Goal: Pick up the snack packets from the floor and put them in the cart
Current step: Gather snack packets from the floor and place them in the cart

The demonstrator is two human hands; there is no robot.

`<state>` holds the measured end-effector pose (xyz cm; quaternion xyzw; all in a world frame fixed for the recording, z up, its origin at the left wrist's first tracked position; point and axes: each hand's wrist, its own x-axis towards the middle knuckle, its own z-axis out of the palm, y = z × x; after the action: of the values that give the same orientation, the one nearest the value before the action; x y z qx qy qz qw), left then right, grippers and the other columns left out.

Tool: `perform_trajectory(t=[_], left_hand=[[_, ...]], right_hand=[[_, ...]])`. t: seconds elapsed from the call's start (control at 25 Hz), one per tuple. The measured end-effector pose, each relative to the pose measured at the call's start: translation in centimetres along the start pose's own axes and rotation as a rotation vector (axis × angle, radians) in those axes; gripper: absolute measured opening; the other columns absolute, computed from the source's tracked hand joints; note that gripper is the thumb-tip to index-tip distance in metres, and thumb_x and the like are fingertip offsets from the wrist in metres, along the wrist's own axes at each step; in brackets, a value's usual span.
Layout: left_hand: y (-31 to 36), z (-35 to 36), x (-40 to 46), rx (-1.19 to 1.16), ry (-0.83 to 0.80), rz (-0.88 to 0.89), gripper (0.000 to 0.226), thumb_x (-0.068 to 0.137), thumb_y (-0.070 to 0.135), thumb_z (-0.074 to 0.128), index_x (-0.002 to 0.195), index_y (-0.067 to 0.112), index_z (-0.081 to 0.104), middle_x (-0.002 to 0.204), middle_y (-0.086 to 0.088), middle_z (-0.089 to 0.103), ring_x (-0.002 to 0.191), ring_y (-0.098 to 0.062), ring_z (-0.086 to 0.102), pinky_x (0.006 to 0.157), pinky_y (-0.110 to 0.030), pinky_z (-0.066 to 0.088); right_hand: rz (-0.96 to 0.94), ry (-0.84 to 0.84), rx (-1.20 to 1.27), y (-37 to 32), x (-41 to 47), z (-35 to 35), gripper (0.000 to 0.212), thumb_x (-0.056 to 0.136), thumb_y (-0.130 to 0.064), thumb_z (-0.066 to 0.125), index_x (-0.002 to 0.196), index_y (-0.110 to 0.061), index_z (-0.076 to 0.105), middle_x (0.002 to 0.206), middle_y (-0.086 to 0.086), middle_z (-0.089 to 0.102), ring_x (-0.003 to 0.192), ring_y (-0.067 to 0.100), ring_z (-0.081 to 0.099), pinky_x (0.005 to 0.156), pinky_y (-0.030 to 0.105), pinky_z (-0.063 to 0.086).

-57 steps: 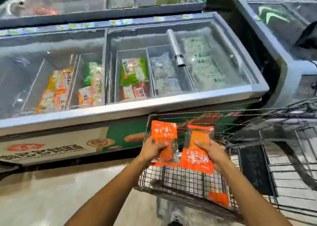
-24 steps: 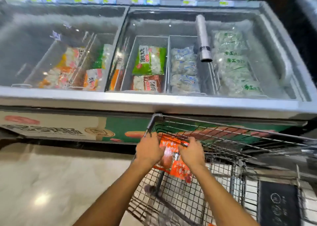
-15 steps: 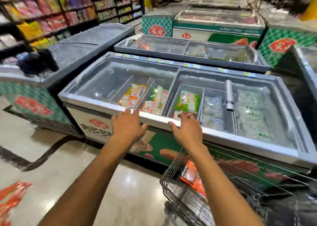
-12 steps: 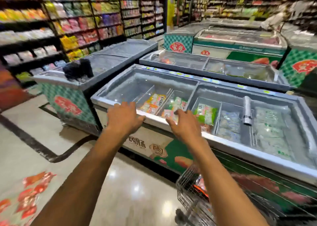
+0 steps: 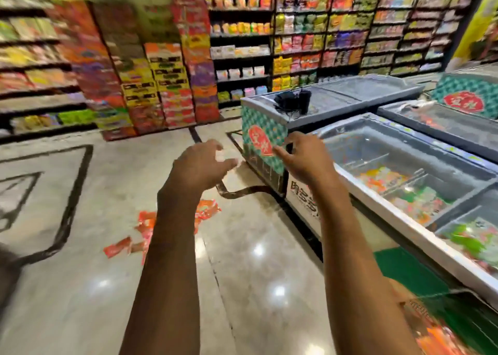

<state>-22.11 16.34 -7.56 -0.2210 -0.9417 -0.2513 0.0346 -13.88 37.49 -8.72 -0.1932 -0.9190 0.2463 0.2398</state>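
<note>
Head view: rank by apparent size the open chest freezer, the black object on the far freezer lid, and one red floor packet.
1. Open chest freezer
2. Black object and red packet: alike, and distance differs, so unranked.

Orange snack packets (image 5: 145, 221) scattered on floor (image 5: 80, 287)

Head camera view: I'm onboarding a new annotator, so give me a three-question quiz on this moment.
1. True or false: the left hand is holding a snack packet.
2. Multiple choice: where do the orange snack packets lie? A) on the floor, partly hidden behind the left forearm; B) on the freezer's rim; C) in the right hand.
3. Fill in: the cart shows at the bottom ____ corner of the view.

Key: 1 false, both hands are empty with fingers spread. 2 A. 3 right.
</note>
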Motion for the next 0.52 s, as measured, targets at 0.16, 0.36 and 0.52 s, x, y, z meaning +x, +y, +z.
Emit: perform_trajectory(t=[0.16,0.36,0.52], left_hand=[[-7.5,1.1,-6.0,0.007,0.182,-0.208,0.052,0.089,0.051,0.065,0.133,0.024,0.057,0.139,-0.010,0.055,0.125,-0.034,0.054,0.103,-0.043,0.046],[-14.3,6.0,-8.2,0.003,0.209,-0.332,0.049,0.088,0.049,0.067,0.131,0.026,0.061,0.137,-0.001,0.058,0.123,-0.029,0.057,0.100,-0.040,0.046],[-21.5,10.6,-6.2,-0.036,0.176,-0.441,0.051,0.086,0.049,0.069,0.130,0.024,0.060,0.136,-0.001,0.060,0.123,-0.029,0.057,0.101,-0.041,0.046]], right_hand=[[-0.050,-0.194,0.132,-3.0,-2.6,8.3,0.053,0.082,-0.063,0.058,0.112,-0.020,0.068,0.110,0.012,0.069,0.101,0.033,0.067,0.081,0.038,0.052],[-0.045,-0.350,0.208,-5.3,-4.9,17.8,0.047,0.087,-0.052,0.067,0.124,-0.024,0.063,0.124,0.010,0.064,0.115,0.032,0.062,0.096,0.046,0.052],[-0.035,-0.437,0.213,-6.6,-4.0,26.0,0.045,0.090,-0.043,0.067,0.129,-0.022,0.061,0.129,0.010,0.061,0.121,0.032,0.057,0.099,0.043,0.048]])
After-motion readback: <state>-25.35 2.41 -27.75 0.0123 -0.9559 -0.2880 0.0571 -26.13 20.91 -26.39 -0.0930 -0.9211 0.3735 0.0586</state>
